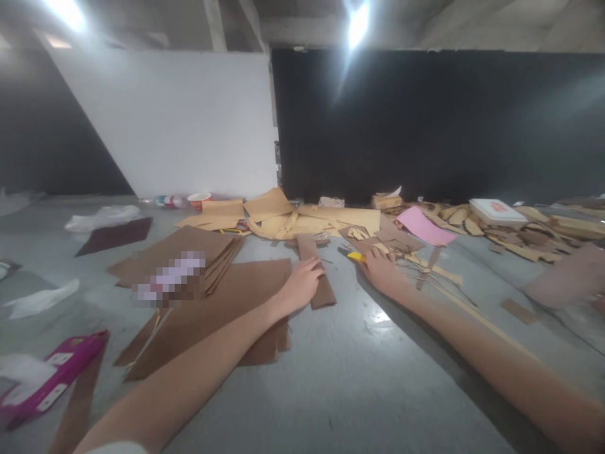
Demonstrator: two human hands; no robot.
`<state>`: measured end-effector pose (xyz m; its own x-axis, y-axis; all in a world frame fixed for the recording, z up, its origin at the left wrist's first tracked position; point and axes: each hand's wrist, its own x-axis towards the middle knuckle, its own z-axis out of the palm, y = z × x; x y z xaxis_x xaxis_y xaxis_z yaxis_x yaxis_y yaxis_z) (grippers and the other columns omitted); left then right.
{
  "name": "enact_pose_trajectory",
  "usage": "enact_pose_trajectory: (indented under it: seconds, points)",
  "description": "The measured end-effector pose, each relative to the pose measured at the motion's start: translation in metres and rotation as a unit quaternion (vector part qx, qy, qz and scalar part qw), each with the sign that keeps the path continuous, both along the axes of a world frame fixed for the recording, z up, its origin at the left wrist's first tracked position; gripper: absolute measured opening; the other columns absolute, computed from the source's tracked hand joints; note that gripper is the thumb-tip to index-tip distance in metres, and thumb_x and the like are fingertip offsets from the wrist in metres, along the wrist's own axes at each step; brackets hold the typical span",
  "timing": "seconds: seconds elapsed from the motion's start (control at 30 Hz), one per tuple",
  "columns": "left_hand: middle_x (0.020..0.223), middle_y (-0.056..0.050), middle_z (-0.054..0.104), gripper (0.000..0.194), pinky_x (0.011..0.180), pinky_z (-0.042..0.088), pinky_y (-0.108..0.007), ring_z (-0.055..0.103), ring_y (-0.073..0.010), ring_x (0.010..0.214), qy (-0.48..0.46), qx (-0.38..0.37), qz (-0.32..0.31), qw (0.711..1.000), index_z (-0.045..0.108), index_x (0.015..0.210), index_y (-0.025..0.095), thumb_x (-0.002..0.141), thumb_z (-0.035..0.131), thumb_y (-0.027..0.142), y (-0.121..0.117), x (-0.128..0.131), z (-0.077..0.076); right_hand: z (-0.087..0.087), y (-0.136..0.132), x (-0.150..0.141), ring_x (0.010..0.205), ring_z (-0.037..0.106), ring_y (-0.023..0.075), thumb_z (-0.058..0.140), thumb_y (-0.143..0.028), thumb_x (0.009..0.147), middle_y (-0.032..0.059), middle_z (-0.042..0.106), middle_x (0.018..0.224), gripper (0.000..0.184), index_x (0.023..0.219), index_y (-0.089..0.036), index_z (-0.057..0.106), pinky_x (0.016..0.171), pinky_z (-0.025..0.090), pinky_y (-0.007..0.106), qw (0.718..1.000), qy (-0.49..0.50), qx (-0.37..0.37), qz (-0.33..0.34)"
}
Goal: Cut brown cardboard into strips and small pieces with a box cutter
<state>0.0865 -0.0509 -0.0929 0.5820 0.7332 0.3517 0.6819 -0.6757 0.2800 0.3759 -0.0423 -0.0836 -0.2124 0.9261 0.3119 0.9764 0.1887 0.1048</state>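
A narrow brown strip (324, 293), which looks like leather or card, lies on the grey table in front of me. My left hand (302, 282) is on it, with the fingers bent together across the strip, and the thumb is hidden. To the right, my right hand (380, 270) is closed around a yellow utility knife (357, 256). The knife points left toward the strip, a short gap away from it. Beside my left forearm lie large brown sheets (255, 284), some in a stack.
Tan sheets (269, 205) and offcuts are heaped along the back. A pink sheet (425, 226) and a white box (497, 212) lie at the back right. Long thin strips run beside my right forearm. At front left is a magenta object (61, 372); clear plastic (104, 217) lies behind.
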Motion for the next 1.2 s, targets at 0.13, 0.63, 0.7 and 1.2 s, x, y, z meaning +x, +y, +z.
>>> enact_pose_trajectory:
  seconds: [0.13, 0.63, 0.7, 1.2]
  points:
    - [0.158, -0.014, 0.055, 0.043, 0.131, 0.028, -0.056, 0.040, -0.0298, 0.156, 0.027, -0.013, -0.027, 0.999, 0.072, 0.135, 0.017, 0.104, 0.043, 0.014, 0.002, -0.005, 0.008, 0.002, -0.028, 0.007, 0.102, 0.067, 0.0297, 0.039, -0.029, 0.110, 0.0157, 0.071, 0.108, 0.023, 0.120, -0.013, 0.053, 0.095, 0.041, 0.043, 0.994, 0.080, -0.002, 0.073]
    - [0.160, -0.015, 0.055, 0.042, 0.128, 0.036, -0.047, 0.044, -0.0260, 0.155, 0.055, -0.004, -0.112, 0.992, 0.065, 0.142, 0.016, 0.110, 0.040, 0.027, -0.002, -0.004, 0.012, 0.021, -0.169, 0.001, 0.086, 0.073, 0.0255, 0.051, -0.030, 0.110, 0.0049, 0.074, 0.096, 0.012, 0.116, -0.022, 0.056, 0.071, 0.046, 0.035, 0.974, 0.034, -0.053, 0.216]
    - [0.154, -0.014, 0.061, 0.038, 0.126, 0.040, -0.046, 0.049, -0.0254, 0.151, 0.056, 0.004, -0.127, 0.990, 0.069, 0.136, 0.018, 0.110, 0.041, 0.026, -0.004, -0.001, 0.013, 0.018, -0.172, -0.003, 0.081, 0.073, 0.0250, 0.053, -0.027, 0.108, 0.0037, 0.073, 0.090, 0.009, 0.114, -0.021, 0.056, 0.068, 0.044, 0.035, 0.976, 0.023, -0.043, 0.214]
    - [0.139, -0.015, 0.070, 0.028, 0.123, 0.040, -0.047, 0.059, -0.0283, 0.140, 0.035, -0.007, -0.149, 0.988, 0.076, 0.114, 0.018, 0.107, 0.051, 0.031, -0.017, 0.005, 0.025, 0.020, -0.175, -0.012, 0.073, 0.072, 0.0235, 0.053, -0.028, 0.106, 0.0029, 0.073, 0.083, 0.008, 0.108, -0.021, 0.055, 0.062, 0.037, 0.034, 0.979, 0.025, -0.039, 0.199]
